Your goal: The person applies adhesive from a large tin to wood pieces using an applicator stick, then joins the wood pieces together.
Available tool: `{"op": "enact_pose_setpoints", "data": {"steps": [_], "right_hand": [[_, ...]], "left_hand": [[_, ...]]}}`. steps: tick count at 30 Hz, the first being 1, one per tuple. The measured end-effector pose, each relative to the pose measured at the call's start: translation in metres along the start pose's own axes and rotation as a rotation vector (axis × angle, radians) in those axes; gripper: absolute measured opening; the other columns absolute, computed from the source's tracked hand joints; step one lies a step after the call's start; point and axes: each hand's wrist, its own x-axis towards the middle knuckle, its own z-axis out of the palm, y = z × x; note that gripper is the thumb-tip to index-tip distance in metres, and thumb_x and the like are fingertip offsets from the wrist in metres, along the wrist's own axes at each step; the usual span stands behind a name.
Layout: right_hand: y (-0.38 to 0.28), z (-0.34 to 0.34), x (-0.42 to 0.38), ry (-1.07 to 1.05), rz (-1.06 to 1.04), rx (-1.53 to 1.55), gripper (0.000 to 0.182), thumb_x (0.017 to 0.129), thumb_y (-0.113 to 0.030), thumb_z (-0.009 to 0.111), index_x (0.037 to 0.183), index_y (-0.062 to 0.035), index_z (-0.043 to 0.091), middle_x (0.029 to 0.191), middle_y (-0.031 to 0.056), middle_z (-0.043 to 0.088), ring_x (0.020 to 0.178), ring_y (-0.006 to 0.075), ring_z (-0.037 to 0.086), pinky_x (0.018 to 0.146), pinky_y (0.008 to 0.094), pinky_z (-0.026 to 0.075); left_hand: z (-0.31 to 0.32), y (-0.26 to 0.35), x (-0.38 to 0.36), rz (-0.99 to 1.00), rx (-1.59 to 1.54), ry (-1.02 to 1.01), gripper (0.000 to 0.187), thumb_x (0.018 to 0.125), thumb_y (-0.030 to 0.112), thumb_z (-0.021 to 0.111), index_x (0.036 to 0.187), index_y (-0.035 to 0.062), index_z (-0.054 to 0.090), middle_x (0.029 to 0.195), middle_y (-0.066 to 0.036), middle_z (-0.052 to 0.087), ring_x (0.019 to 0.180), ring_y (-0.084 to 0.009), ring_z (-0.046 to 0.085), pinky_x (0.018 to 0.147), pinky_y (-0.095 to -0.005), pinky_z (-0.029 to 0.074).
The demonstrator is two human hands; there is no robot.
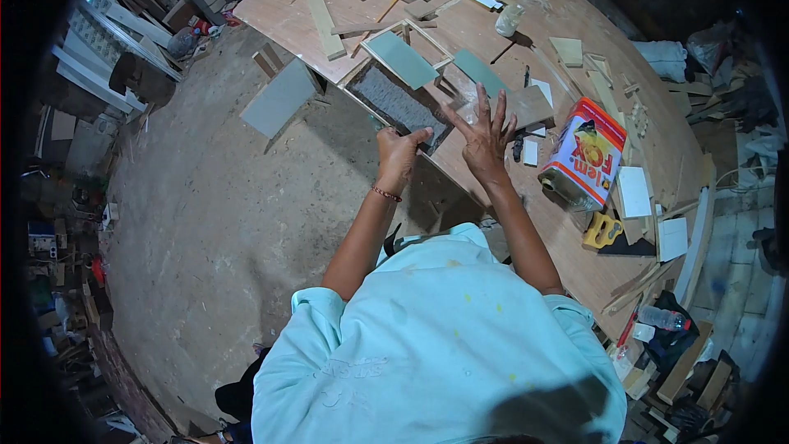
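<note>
My left hand (400,154) holds the near corner of a dark grey, rough-surfaced panel (394,99) at the table's edge, its thumb lying on top. My right hand (485,140) is raised just right of the panel with its fingers spread and nothing in it. A small wooden frame with a pale green panel (403,60) lies beyond the dark panel. Behind my right hand are another green piece (479,71) and a wooden block (528,107).
A red and white tin (583,152) stands on the table (509,173) to the right, near a yellow-handled saw (602,231). A glass jar (509,20), wood strips and white pieces lie about. A grey board (279,104) leans beside the table's left edge.
</note>
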Motion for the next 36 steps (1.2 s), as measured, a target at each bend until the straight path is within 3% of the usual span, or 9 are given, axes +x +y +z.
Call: {"op": "enact_pose_setpoints", "data": {"steps": [8,10,17,21,25,29,31,36], "right_hand": [[0.004,-0.002,-0.006,0.01,-0.135,0.041,0.078,0.067,0.012,0.038,0.119,-0.0447,0.045,0.144,0.0017,0.007,0.131,0.0336,-0.003,0.095,0.0643,0.004],[0.008,-0.001,-0.004,0.008,-0.165,0.038,0.078,0.067,0.013,0.038,0.119,-0.0447,0.045,0.144,0.0016,0.008,0.131,0.0331,-0.003,0.096,0.0637,0.004],[0.016,-0.01,0.003,0.06,-0.189,0.076,0.076,0.064,0.01,0.042,0.116,-0.0446,0.048,0.143,0.0016,0.01,0.131,0.0327,-0.001,0.097,0.0599,0.008],[0.013,-0.011,-0.003,0.066,-0.293,0.213,0.077,0.06,0.011,0.044,0.113,-0.0442,0.051,0.143,0.0023,0.011,0.131,0.0329,0.001,0.097,0.0583,0.012],[0.019,-0.007,0.007,0.079,-0.259,0.124,0.078,0.059,0.013,0.044,0.112,-0.0439,0.052,0.143,0.0019,0.011,0.131,0.0329,0.0,0.097,0.058,0.014],[0.021,-0.009,0.014,0.091,-0.23,0.084,0.08,0.059,0.015,0.042,0.112,-0.0434,0.053,0.143,0.0017,0.01,0.131,0.0333,0.001,0.097,0.0563,0.015],[0.019,-0.01,0.014,0.094,-0.226,0.095,0.08,0.059,0.015,0.042,0.112,-0.0425,0.053,0.143,0.0021,0.01,0.131,0.0335,0.001,0.097,0.0554,0.015],[0.012,-0.018,-0.004,0.073,-0.315,0.295,0.073,0.058,0.011,0.044,0.11,-0.0376,0.057,0.142,0.0053,0.013,0.131,0.0336,0.003,0.098,0.0528,0.015]], "left_hand": [[-0.004,0.008,-0.008,-0.045,-0.024,-0.054,0.013,0.063,0.001,0.069,0.071,-0.0006,0.059,0.061,-0.003,0.057,0.041,-0.0043,0.041,0.036,-0.0194,0.028],[-0.008,0.009,-0.008,-0.068,-0.001,-0.122,0.014,0.064,0.003,0.068,0.075,-0.0014,0.061,0.067,-0.005,0.06,0.05,-0.0081,0.051,0.043,-0.0206,0.036],[-0.014,0.006,-0.006,-0.102,0.018,-0.203,0.014,0.064,0.004,0.067,0.075,-0.0005,0.062,0.068,-0.004,0.061,0.048,-0.0071,0.048,0.041,-0.02,0.032],[-0.012,-0.002,-0.002,-0.196,-0.145,-0.258,0.02,0.065,0.003,0.066,0.082,-0.003,0.059,0.072,-0.005,0.06,0.048,-0.0071,0.049,0.045,-0.0184,0.038],[-0.018,-0.001,0.0,-0.289,-0.196,-0.38,0.025,0.066,0.001,0.065,0.089,-0.0055,0.055,0.078,-0.008,0.061,0.055,-0.0095,0.055,0.053,-0.0187,0.046],[-0.02,0.005,-0.004,-0.28,-0.191,-0.384,0.023,0.067,0.0,0.064,0.087,-0.0054,0.055,0.078,-0.009,0.06,0.062,-0.0116,0.058,0.055,-0.0205,0.048],[-0.021,0.006,-0.006,-0.253,-0.204,-0.394,0.019,0.068,0.004,0.065,0.085,-0.0009,0.056,0.076,-0.007,0.062,0.064,-0.0113,0.06,0.052,-0.0198,0.047],[-0.025,0.009,-0.005,-0.291,-0.23,-0.363,0.02,0.068,0.001,0.064,0.086,-0.0033,0.055,0.078,-0.009,0.061,0.065,-0.0133,0.06,0.053,-0.0204,0.048]]}}
